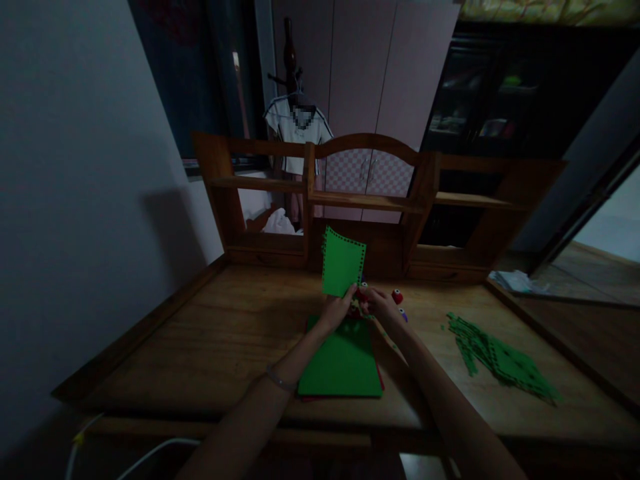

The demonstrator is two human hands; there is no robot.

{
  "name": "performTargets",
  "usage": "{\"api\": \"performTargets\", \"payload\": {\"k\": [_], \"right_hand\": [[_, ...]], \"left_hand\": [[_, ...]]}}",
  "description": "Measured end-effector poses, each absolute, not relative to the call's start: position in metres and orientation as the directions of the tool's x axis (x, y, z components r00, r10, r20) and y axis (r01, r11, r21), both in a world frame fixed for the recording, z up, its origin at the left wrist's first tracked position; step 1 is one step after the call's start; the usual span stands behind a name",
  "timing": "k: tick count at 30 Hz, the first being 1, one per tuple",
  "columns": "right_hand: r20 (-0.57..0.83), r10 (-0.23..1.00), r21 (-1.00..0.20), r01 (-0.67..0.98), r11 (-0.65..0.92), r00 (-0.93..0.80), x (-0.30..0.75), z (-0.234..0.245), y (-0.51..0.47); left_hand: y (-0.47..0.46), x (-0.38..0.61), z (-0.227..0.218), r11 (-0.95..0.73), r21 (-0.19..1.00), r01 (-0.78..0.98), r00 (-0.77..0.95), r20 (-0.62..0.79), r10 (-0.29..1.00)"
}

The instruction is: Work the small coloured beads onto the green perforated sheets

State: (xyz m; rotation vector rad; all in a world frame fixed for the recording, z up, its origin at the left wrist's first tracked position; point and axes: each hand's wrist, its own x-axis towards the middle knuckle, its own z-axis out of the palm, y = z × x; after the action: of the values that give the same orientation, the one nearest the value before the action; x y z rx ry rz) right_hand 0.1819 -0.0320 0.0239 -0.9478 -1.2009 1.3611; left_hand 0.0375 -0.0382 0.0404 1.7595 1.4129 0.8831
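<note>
My left hand (339, 309) is closed on the lower edge of a green paper sheet (343, 265), which stands tilted up above the desk. Small dark holes run along the sheet's top and both sides. Close beside it, my right hand (379, 304) is closed around what looks like a small red craft punch (362, 305), mostly hidden by the fingers, at the sheet's lower right corner. Below my hands lies a stack of green paper (343, 363) with red edges showing underneath. A red punch (397, 296) and a purple punch (403, 315) stand just past my right hand.
Punched green sheets and strips (495, 357) lie heaped on the right of the wooden desk (215, 340). Small green scraps are scattered near my right forearm. A wooden shelf unit (370, 197) rises along the back edge. A white cable (160, 445) hangs at the front left.
</note>
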Motion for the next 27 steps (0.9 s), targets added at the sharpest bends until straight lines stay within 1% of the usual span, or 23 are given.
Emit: {"api": "performTargets", "payload": {"k": [7,13,17,23,27], "right_hand": [[0.058,0.987,-0.985,-0.17,0.033,-0.148,0.1809,0.0203,-0.0257],[0.083,0.989,-0.982,-0.178,0.061,-0.121,0.1814,0.0216,-0.0297],[0.088,0.991,-0.98,-0.189,0.068,-0.098,0.1819,0.0208,-0.0299],[0.055,0.997,-0.981,-0.191,0.043,-0.057,0.181,0.0215,-0.0313],[0.089,0.994,-0.979,-0.191,0.076,-0.058,0.1809,0.0226,-0.0338]], "left_hand": [[-0.0357,0.0387,0.0383,-0.143,0.857,0.495,0.155,0.075,0.985],[-0.0383,0.0383,0.0426,-0.167,0.853,0.494,0.159,0.1,0.982],[-0.0364,0.0385,0.0383,-0.15,0.848,0.508,0.175,0.069,0.982],[-0.0381,0.0388,0.0405,-0.203,0.833,0.515,0.148,0.147,0.978],[-0.0407,0.0392,0.0447,-0.177,0.842,0.509,0.161,0.108,0.981]]}}
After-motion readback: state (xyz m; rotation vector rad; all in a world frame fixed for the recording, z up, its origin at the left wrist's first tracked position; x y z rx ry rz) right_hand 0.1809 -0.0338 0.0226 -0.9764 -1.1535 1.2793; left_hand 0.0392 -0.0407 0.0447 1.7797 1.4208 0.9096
